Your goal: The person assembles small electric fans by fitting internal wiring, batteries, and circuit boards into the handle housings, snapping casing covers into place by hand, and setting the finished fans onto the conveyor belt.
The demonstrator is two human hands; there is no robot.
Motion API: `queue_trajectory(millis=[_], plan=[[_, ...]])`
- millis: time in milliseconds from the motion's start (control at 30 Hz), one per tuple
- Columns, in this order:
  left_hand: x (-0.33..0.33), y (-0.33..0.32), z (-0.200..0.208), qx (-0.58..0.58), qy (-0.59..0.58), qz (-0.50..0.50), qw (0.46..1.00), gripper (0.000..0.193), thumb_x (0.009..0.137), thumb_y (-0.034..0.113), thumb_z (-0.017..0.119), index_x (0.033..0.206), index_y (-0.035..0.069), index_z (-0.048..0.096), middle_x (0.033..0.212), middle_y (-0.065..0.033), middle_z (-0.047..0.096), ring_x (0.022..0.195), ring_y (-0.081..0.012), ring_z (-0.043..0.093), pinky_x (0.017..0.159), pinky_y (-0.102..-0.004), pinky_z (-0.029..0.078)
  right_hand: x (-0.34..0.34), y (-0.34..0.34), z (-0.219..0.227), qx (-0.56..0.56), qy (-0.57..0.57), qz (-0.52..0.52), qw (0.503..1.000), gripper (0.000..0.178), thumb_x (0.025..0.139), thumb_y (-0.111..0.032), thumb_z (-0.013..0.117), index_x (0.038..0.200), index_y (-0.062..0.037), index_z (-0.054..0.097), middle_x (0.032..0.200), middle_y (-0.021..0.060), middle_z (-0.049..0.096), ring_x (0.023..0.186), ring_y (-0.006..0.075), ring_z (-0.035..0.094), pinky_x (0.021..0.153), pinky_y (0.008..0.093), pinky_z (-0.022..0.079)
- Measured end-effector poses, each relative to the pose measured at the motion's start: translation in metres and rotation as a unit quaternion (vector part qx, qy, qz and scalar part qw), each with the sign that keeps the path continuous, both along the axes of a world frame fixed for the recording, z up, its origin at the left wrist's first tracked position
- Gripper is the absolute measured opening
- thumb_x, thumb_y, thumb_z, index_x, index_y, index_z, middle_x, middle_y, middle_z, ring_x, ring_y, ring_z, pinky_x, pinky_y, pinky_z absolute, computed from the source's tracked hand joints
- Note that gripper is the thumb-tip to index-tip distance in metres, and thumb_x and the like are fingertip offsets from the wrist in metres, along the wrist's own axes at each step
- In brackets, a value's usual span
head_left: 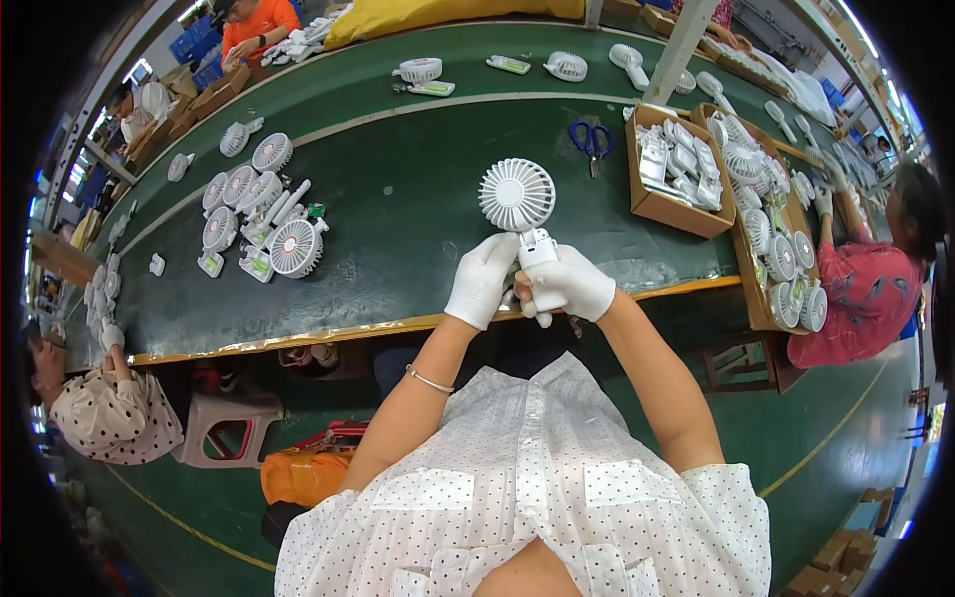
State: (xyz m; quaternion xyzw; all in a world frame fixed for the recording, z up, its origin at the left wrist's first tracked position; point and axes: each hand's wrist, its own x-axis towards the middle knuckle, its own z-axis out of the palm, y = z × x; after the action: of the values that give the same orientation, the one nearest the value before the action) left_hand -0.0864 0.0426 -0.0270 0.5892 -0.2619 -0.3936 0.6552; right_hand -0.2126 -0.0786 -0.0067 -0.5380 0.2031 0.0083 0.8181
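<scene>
Over the near edge of the green table, both my gloved hands hold a white handheld fan [517, 194]. Its round slatted head points away from me, above the tabletop. My left hand [483, 277] is closed at the neck, just below the head. Around the white handle [538, 253] my right hand [577, 280] is wrapped, the palm at its right side. Part of the handle is hidden by the fingers. White gloves cover most of each hand, with some fingertips bare.
A cluster of fan heads and handle parts [296, 248] lies on the left of the table [398, 239]. Blue-handled scissors [591, 142] lie beyond my right hand. Cardboard boxes [681, 211] of white parts stand at the right. Co-workers sit at both sides.
</scene>
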Motion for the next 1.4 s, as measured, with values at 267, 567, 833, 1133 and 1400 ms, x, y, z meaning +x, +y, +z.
queue_trajectory(millis=[267,567,833,1133,1400], plan=[[0.012,-0.004,-0.007,-0.03,0.026,-0.029,0.999,0.035,0.101,0.031,0.055,0.114,0.0,0.066,0.092,-0.0035,0.064,0.08,-0.0105,0.057,0.069,-0.0267,0.048,0.008,0.014,0.015,-0.147,0.071,-0.058,0.985,0.036,0.088,-0.029,0.071,0.108,-0.0005,0.06,0.08,0.0117,0.066,0.065,0.0254,0.07,0.049,0.0361,0.055],[0.017,-0.011,-0.009,-0.184,0.148,-0.093,0.967,0.042,0.105,0.036,0.054,0.128,0.001,0.057,0.111,-0.0066,0.062,0.101,-0.018,0.061,0.091,-0.036,0.052,0.035,0.018,0.015,-0.792,0.074,-0.133,0.591,0.057,0.082,-0.037,0.074,0.123,-0.0008,0.057,0.112,0.0177,0.062,0.103,0.0356,0.062,0.086,0.0443,0.052],[0.036,-0.042,-0.071,-0.198,0.246,-0.005,0.949,0.049,0.11,0.043,0.032,0.133,0.004,0.051,0.123,-0.0108,0.063,0.118,-0.0241,0.059,0.104,-0.0372,0.046,0.067,0.019,0.013,-0.82,0.064,-0.061,0.565,0.033,0.09,-0.031,0.063,0.103,-0.0011,0.061,0.093,0.0187,0.063,0.09,0.0354,0.064,0.076,0.0428,0.055],[0.038,-0.032,0.0,-0.062,0.452,-0.06,0.888,0.052,0.107,0.043,0.043,0.129,-0.005,0.047,0.102,-0.0283,0.064,0.093,-0.0456,0.068,0.082,-0.0572,0.058,0.017,-0.047,0.015,-0.785,0.048,-0.191,0.587,0.035,0.087,-0.019,0.07,0.119,-0.0043,0.067,0.113,0.0181,0.067,0.103,0.0364,0.063,0.09,0.042,0.05],[0.04,-0.027,-0.003,-0.085,0.425,-0.119,0.893,0.036,0.107,0.024,0.048,0.128,-0.006,0.052,0.118,-0.0177,0.062,0.108,-0.0293,0.065,0.095,-0.0456,0.054,0.021,-0.021,0.024,-0.665,-0.138,-0.079,0.73,0.021,0.081,0.003,0.07,0.101,-0.0049,0.069,0.095,0.0105,0.066,0.088,0.0292,0.066,0.076,0.0368,0.054]])
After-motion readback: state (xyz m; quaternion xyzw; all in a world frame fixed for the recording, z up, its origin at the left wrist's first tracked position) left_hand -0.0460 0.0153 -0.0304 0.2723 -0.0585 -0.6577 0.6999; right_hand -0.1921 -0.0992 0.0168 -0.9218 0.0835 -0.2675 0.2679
